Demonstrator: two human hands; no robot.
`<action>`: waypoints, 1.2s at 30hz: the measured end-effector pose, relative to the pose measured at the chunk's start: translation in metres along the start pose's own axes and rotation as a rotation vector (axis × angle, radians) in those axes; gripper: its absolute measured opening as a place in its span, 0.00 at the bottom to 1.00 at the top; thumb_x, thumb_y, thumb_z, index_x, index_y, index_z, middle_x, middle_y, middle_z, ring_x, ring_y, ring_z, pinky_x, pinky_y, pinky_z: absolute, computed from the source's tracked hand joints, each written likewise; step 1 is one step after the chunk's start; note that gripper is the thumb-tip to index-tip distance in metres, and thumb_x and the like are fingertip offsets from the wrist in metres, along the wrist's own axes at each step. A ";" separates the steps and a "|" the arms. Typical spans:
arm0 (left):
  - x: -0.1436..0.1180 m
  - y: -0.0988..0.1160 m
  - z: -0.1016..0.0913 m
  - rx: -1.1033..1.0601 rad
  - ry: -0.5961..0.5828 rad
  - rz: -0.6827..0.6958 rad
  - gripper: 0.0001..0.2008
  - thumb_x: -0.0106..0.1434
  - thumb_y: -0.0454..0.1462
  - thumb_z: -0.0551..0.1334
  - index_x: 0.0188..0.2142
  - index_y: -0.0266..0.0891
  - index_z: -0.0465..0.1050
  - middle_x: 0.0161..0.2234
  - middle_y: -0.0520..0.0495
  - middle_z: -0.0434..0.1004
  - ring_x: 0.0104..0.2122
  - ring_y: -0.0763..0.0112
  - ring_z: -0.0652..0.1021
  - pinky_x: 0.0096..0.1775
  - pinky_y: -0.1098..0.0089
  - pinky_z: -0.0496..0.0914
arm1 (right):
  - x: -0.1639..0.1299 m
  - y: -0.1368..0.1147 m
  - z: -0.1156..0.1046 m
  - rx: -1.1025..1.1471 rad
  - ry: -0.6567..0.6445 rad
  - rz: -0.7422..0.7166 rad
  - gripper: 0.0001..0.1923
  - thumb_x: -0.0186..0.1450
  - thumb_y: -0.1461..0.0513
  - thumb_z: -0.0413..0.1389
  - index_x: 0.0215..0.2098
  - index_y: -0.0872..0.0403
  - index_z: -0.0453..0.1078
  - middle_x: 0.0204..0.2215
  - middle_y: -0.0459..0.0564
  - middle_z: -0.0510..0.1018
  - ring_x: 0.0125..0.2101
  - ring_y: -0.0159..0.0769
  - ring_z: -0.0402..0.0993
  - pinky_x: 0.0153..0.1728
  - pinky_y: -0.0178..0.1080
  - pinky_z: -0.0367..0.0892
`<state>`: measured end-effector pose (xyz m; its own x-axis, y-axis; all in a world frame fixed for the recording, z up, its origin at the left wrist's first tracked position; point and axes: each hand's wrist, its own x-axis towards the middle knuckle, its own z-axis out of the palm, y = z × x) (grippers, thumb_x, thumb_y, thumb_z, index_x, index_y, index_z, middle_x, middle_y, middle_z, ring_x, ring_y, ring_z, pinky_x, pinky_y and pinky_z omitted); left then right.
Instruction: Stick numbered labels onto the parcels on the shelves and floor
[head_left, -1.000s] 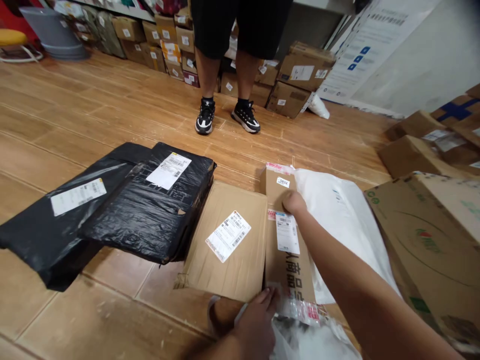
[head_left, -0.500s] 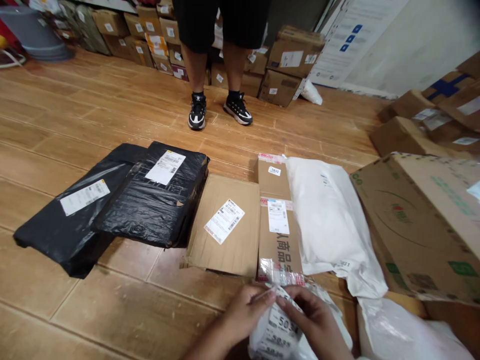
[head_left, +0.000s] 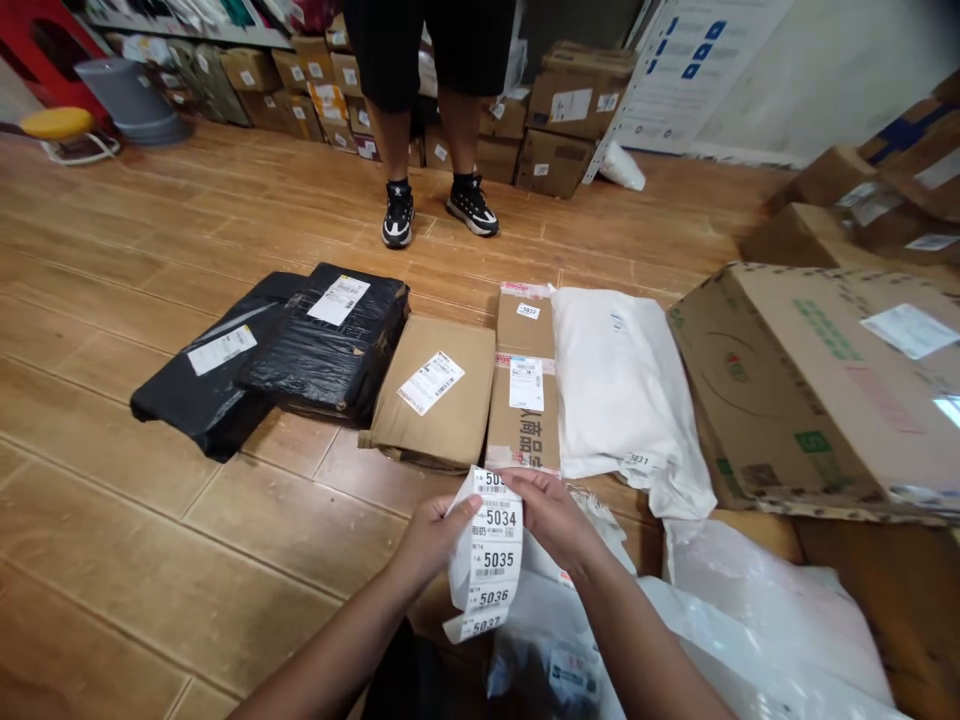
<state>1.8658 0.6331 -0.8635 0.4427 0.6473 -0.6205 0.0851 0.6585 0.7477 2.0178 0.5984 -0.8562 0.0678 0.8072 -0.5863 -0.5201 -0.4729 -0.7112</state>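
Premises: a parcel depot or courier pick-up point. Labelled cardboard boxes [head_left: 551, 130] are stacked along the far wall under shelving. Black poly mailers [head_left: 330, 335], a white mailer [head_left: 615, 380] and cartons [head_left: 439, 390] lie in a row on the wood-effect floor [head_left: 112, 500], each bearing a barcode label.

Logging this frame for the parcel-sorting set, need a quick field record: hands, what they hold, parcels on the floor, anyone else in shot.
left hand: pinches the left edge of the label strip
right hand: grips the strip's top right
label strip: white, numbers 5034 to 5036 readable, hangs in front of the person
floor row, left to right: two black bags, flat brown box, narrow brown box, white bag
right side: large carton
other person: legs and black shoes, standing beyond the row
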 end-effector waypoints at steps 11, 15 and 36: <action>-0.026 -0.010 -0.020 0.119 0.119 0.208 0.16 0.44 0.46 0.68 0.26 0.33 0.75 0.22 0.49 0.76 0.23 0.72 0.71 0.27 0.73 0.64 | -0.018 0.029 0.017 -0.025 -0.108 -0.068 0.15 0.45 0.54 0.67 0.28 0.53 0.76 0.23 0.45 0.79 0.25 0.31 0.71 0.30 0.36 0.64; -0.041 -0.025 -0.041 0.201 0.059 0.219 0.16 0.50 0.47 0.64 0.27 0.33 0.74 0.21 0.51 0.73 0.22 0.75 0.68 0.26 0.74 0.61 | -0.011 0.054 0.026 -0.062 -0.166 0.045 0.15 0.44 0.55 0.67 0.28 0.54 0.76 0.22 0.44 0.78 0.23 0.29 0.70 0.28 0.34 0.64; -0.105 0.042 -0.102 1.213 -0.314 0.413 0.08 0.46 0.42 0.68 0.25 0.41 0.75 0.21 0.56 0.74 0.22 0.75 0.69 0.24 0.75 0.52 | 0.101 0.130 0.060 -0.412 0.907 -0.400 0.21 0.48 0.41 0.52 0.26 0.48 0.62 0.29 0.56 0.78 0.35 0.47 0.73 0.37 0.43 0.65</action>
<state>1.7319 0.6317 -0.7908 0.8018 0.4923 -0.3387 0.5626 -0.4310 0.7055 1.9059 0.6401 -0.9846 0.8648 0.4460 -0.2304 -0.0045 -0.4519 -0.8920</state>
